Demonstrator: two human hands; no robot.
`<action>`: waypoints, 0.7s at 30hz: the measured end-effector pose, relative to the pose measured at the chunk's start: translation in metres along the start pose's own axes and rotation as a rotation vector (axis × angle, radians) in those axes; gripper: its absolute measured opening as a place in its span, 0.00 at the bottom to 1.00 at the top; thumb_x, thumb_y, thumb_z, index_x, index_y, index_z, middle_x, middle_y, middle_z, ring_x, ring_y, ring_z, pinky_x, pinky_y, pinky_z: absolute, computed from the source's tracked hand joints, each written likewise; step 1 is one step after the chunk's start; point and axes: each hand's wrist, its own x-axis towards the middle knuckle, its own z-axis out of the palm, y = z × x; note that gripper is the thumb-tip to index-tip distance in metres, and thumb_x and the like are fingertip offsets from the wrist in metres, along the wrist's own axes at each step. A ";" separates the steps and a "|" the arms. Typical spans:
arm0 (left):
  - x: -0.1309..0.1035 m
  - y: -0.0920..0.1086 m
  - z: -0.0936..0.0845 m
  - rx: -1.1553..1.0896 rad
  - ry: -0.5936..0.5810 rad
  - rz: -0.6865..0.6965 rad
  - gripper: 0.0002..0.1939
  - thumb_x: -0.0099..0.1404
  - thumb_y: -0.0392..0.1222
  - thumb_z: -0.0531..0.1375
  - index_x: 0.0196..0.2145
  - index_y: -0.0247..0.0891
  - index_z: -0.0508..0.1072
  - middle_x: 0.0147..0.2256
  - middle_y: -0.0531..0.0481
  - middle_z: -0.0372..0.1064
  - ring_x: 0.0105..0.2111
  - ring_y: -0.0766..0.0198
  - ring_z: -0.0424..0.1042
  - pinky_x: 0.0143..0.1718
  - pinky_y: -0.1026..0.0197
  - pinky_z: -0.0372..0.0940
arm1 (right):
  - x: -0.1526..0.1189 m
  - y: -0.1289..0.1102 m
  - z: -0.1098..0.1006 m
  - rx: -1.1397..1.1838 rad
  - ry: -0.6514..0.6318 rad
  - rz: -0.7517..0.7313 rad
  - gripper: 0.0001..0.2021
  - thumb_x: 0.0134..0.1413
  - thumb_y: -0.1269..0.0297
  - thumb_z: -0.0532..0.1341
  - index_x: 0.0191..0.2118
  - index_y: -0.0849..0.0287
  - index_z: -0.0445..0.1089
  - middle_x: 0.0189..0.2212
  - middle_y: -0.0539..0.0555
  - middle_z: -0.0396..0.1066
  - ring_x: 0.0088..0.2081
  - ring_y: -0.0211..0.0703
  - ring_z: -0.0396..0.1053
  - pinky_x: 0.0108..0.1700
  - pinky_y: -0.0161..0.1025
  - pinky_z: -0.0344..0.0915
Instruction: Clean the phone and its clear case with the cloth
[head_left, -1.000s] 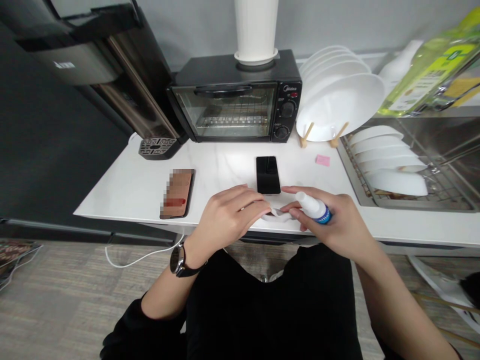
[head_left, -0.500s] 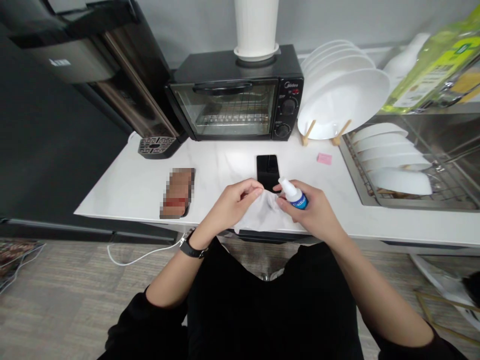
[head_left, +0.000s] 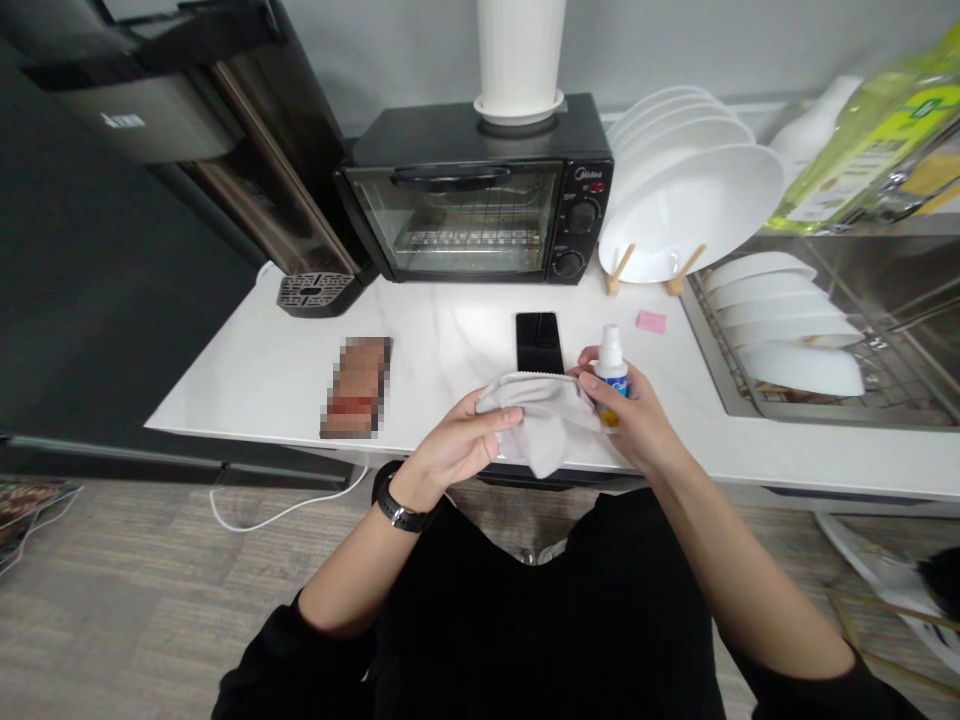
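A light grey cloth (head_left: 544, 415) hangs spread between my two hands over the counter's front edge. My left hand (head_left: 469, 435) pinches its left side between thumb and fingers. In my right hand (head_left: 626, 405) is a small white spray bottle (head_left: 611, 372) with a blue label, held upright; the cloth's right corner meets these fingers. Just behind the cloth a black phone (head_left: 538, 342) lies flat, its near end hidden. Another flat item, blurred reddish brown (head_left: 356, 388), lies to the left on the counter.
A black toaster oven (head_left: 480, 215) with a white pot (head_left: 520, 60) on top stands behind. White plates (head_left: 682, 210) rest in a wooden rack, near a pink slip (head_left: 651, 321). Bowls (head_left: 802, 368) sit in the sink at right; a dispenser (head_left: 315, 292) stands left.
The cloth has been spread wider and raised. My left hand has turned and moved slightly lower. The bottle has gone from tilted to upright and a little to the right.
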 end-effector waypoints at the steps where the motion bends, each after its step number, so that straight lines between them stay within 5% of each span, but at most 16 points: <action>1: 0.001 0.001 -0.002 0.010 0.018 0.000 0.25 0.57 0.48 0.81 0.49 0.36 0.83 0.47 0.42 0.86 0.45 0.55 0.86 0.48 0.59 0.81 | -0.002 0.001 -0.002 -0.011 -0.009 -0.019 0.23 0.54 0.46 0.78 0.44 0.51 0.71 0.37 0.46 0.75 0.22 0.32 0.63 0.22 0.35 0.60; 3: 0.002 0.001 -0.006 0.009 0.063 -0.002 0.21 0.59 0.46 0.80 0.46 0.33 0.84 0.43 0.43 0.86 0.41 0.59 0.87 0.44 0.64 0.81 | -0.007 0.003 -0.008 -0.050 -0.042 -0.053 0.21 0.60 0.44 0.75 0.45 0.52 0.71 0.42 0.49 0.76 0.27 0.34 0.69 0.29 0.36 0.67; 8: 0.006 -0.001 -0.004 -0.185 0.266 -0.031 0.09 0.72 0.36 0.70 0.47 0.28 0.82 0.40 0.41 0.87 0.38 0.59 0.87 0.45 0.64 0.81 | -0.018 0.002 -0.022 -0.100 -0.159 -0.092 0.22 0.65 0.39 0.71 0.44 0.55 0.77 0.36 0.49 0.72 0.33 0.38 0.73 0.40 0.38 0.73; 13: 0.010 0.004 0.015 -0.408 0.320 -0.172 0.24 0.84 0.42 0.50 0.58 0.22 0.79 0.44 0.36 0.87 0.46 0.54 0.88 0.59 0.57 0.78 | -0.029 0.001 -0.015 0.200 -0.326 0.060 0.23 0.69 0.41 0.67 0.60 0.51 0.75 0.32 0.45 0.69 0.23 0.35 0.70 0.33 0.39 0.75; 19: 0.012 -0.001 0.023 -0.441 0.249 -0.119 0.24 0.77 0.38 0.56 0.64 0.25 0.77 0.51 0.36 0.86 0.57 0.48 0.84 0.69 0.50 0.69 | -0.037 0.009 -0.001 0.413 -0.223 0.139 0.18 0.66 0.42 0.68 0.46 0.53 0.75 0.34 0.48 0.67 0.23 0.34 0.65 0.21 0.34 0.67; 21: 0.012 -0.005 0.024 -0.451 0.230 -0.098 0.25 0.73 0.36 0.57 0.64 0.26 0.77 0.51 0.37 0.86 0.58 0.46 0.83 0.70 0.48 0.68 | -0.038 0.011 0.002 0.429 -0.203 0.151 0.17 0.68 0.44 0.66 0.48 0.53 0.76 0.33 0.46 0.63 0.23 0.33 0.60 0.20 0.32 0.64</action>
